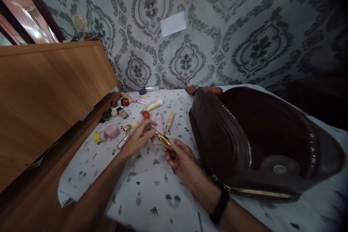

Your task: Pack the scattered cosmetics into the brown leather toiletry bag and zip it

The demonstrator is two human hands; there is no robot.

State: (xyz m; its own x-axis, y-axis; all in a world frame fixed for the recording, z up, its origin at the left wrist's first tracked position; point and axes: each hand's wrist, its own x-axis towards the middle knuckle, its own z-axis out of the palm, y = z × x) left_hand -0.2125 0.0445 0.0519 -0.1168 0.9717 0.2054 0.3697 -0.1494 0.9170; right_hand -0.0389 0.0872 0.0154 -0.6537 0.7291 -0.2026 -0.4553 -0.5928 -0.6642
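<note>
A shiny gold tube [164,141] is held tilted in my right hand [179,156], its fingers wrapped round the lower end. My left hand [141,136] is at the tube's upper end, thumb and fingertips close together there; whether they pinch a small part is too small to tell. Just behind the hands a pink tube [159,123] and a beige tube [170,121] lie on the patterned white cloth [152,188]. Left of my left hand are a pink round container [112,131] and a small gold item [127,128].
A large open brown bag [217,134] fills the right side. Several jars and tubes, including a cream tube [153,105] and a dark-lidded jar [143,93], stand or lie towards the wall. A wooden panel [54,98] rises at the left.
</note>
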